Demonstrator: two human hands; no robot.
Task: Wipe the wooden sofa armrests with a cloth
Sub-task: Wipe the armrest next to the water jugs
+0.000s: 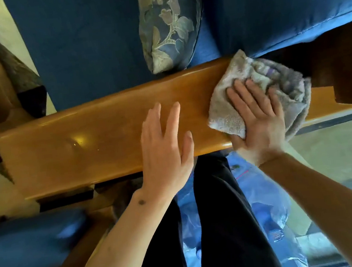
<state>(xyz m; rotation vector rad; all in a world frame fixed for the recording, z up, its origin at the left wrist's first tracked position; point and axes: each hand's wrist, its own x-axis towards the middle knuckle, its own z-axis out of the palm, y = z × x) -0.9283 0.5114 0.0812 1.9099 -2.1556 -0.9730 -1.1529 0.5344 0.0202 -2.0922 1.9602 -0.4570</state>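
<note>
Armrest (108,130), a glossy wooden board, runs left to right beneath both hands. The right hand (257,119) presses the grey cloth (285,89) flat-fingered at its right end; the left hand (165,148) rests open mid-board. Judging by that, the left stretch remains unwiped.

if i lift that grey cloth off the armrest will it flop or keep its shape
The cloth would likely flop: it lies bunched in soft folds under the right hand. It looks like light terry. On the glossy armrest it probably slides easily.
</note>
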